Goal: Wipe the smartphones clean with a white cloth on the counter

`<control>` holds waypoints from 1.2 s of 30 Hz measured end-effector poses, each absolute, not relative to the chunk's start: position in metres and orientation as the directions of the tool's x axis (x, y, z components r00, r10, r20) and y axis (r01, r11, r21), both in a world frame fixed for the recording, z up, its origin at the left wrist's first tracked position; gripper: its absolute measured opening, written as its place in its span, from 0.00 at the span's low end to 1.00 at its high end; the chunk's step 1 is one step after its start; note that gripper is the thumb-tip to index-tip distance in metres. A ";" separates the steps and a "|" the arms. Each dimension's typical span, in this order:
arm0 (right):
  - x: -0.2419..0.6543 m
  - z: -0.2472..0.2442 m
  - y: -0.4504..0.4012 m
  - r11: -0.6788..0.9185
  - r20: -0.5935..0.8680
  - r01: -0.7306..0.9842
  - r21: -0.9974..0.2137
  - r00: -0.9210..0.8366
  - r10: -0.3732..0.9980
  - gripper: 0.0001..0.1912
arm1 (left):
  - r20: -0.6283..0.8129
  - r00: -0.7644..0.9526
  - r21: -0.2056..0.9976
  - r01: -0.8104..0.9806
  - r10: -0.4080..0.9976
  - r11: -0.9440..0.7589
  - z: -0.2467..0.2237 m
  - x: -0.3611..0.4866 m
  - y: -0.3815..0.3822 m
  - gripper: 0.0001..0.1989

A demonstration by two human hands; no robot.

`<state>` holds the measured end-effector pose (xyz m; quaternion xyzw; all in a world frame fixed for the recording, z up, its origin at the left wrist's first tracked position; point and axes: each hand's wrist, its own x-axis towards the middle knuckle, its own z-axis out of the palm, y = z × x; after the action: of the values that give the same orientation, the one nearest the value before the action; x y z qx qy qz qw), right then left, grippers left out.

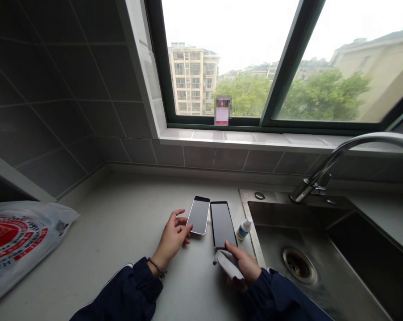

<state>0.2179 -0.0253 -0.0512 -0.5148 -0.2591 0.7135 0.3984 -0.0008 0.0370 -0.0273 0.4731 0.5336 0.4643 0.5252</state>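
Observation:
Two smartphones are side by side above the counter's middle. My left hand (175, 234) is at the lower left edge of the left phone (199, 216), its fingers apart and bent and the thumb over the phone's corner. The right phone (223, 224), dark-screened, has its lower end by my right hand (246, 263). That hand is closed on a crumpled greyish-white cloth (228, 264), with the thumb at the phone's bottom edge. Whether it also grips the phone I cannot tell. Just right of this phone stands a small white-capped bottle (244, 229) with a blue and yellow label.
A steel sink (255, 249) with a curved faucet (335, 160) lies to the right. At the left of the pale counter (121, 214) is a white plastic bag (23, 240) with red print. A window sill (241, 136) runs along the back wall.

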 end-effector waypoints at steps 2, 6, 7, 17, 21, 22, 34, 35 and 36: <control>0.219 -0.053 -0.023 -0.679 -0.654 -0.317 -0.662 -0.198 0.730 0.28 | -0.140 0.026 0.990 0.026 0.990 0.139 -0.029 -0.002 0.038 0.33; 0.218 -0.052 -0.019 -0.794 -0.760 -0.338 -0.504 -0.263 0.594 0.29 | -0.176 0.087 0.980 0.104 0.980 0.167 -0.028 -0.003 0.038 0.31; 0.218 -0.051 -0.019 -0.808 -0.772 -0.343 -0.479 -0.274 0.574 0.29 | -0.184 0.094 0.978 0.116 0.978 0.173 -0.027 -0.003 0.038 0.31; 0.218 -0.023 -0.019 -0.822 -0.792 -0.405 -0.399 -0.299 0.532 0.21 | -0.195 0.121 0.967 0.187 0.973 0.171 -0.019 -0.003 0.032 0.33; 0.217 -0.014 -0.018 -0.837 -0.811 -0.395 -0.380 -0.293 0.507 0.21 | -0.191 0.085 0.970 0.168 0.978 0.175 -0.026 -0.002 0.035 0.36; 0.216 -0.014 -0.017 -0.841 -0.818 -0.390 -0.374 -0.287 0.498 0.21 | -0.196 0.085 0.970 0.161 0.977 0.180 -0.028 -0.002 0.035 0.35; 0.214 -0.014 -0.019 -0.741 -0.752 -0.395 -0.544 -0.162 0.639 0.14 | -0.250 0.152 0.967 0.094 0.956 0.237 -0.028 -0.006 0.039 0.37; 0.215 -0.015 -0.019 -0.727 -0.731 -0.385 -0.569 -0.167 0.661 0.14 | -0.254 0.160 0.966 0.089 0.954 0.242 -0.027 -0.006 0.039 0.36; 0.216 -0.017 -0.020 -0.711 -0.709 -0.373 -0.596 -0.171 0.685 0.14 | -0.260 0.170 0.965 0.085 0.951 0.248 -0.026 -0.006 0.039 0.36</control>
<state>0.2155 -0.0198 -0.0169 -0.5392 -0.1443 0.7513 0.3520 -0.0062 0.0392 -0.0259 0.4900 0.5285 0.3684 0.5872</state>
